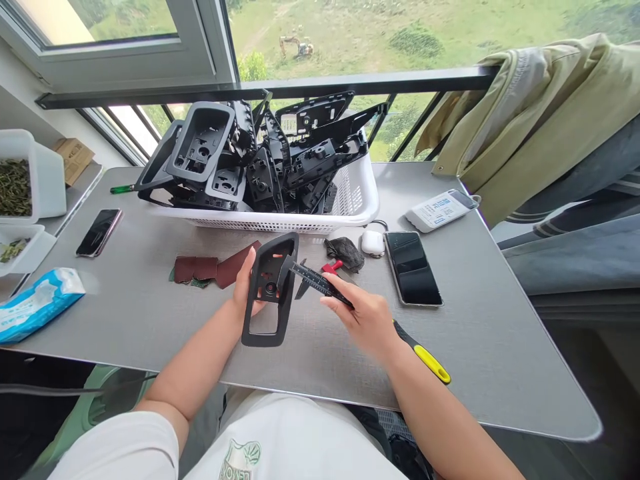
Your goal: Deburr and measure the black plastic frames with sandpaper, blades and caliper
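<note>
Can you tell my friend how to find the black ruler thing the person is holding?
On the grey table, just in front of the white basket, a black plastic frame sits in the left hand. The black caliper is in the right hand, its jaws at that frame. Only it has a sliding ruler.

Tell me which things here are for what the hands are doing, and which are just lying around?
Being used:
- left hand holding a black plastic trim frame
- right hand holding a black caliper
- white basket of black plastic parts
- brown sandpaper pieces

Just lying around:
- phone
- earbud case
- tissue packet
- olive jacket
</note>
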Available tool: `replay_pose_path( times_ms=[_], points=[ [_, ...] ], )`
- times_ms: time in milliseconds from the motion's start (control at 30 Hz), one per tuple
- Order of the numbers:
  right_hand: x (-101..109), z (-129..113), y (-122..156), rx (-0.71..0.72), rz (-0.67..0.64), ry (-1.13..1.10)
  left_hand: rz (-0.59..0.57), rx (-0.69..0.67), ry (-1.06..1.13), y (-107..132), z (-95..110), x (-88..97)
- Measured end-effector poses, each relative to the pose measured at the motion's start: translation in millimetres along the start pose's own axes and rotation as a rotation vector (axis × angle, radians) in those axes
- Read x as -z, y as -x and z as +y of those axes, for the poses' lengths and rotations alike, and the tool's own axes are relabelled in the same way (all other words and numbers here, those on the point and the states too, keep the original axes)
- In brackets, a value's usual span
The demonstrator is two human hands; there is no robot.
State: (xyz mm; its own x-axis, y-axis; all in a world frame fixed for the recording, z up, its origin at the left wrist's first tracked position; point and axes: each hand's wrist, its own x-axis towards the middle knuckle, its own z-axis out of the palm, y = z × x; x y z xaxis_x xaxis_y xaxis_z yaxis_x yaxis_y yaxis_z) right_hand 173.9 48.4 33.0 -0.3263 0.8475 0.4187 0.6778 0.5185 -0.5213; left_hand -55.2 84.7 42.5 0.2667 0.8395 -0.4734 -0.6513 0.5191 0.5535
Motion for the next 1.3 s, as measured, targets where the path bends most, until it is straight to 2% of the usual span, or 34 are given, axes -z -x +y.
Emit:
replay_pose_path(
  times_ms=[200,333,533,733,900,1033,1300],
  points=[
    [-3.3,3.1,-3.1,0.049,0.12,0.022,0.001,0.113,0.024,-1.2,-1.6,-3.0],
    [-3.4,2.9,-2.9,0.103,0.087,0.125,-0.001,0.138,0.046,-1.9,-1.3,-3.7],
    [-1.6,3.7,-1.6,0.113,0.096,0.226,-0.019,0.159,0.053,-3.0,-1.3,-1.6],
    [-1.0,4.2,-0.9,0.126,0.056,0.215,-0.014,0.195,0.062,-3.4,1.2,-2.0],
    [-0.7,4.7,-1.7,0.074,0.074,0.18,0.003,0.19,0.066,-3.2,1.3,-4.3],
    [-2.8,5.0,-2.9,0.076,0.017,0.108,0.001,0.197,0.056,-3.4,0.2,-3.5],
    [-3.4,5.1,-0.7,0.104,0.033,0.194,-0.045,0.196,0.009,-5.2,-0.5,1.1]
  ],
)
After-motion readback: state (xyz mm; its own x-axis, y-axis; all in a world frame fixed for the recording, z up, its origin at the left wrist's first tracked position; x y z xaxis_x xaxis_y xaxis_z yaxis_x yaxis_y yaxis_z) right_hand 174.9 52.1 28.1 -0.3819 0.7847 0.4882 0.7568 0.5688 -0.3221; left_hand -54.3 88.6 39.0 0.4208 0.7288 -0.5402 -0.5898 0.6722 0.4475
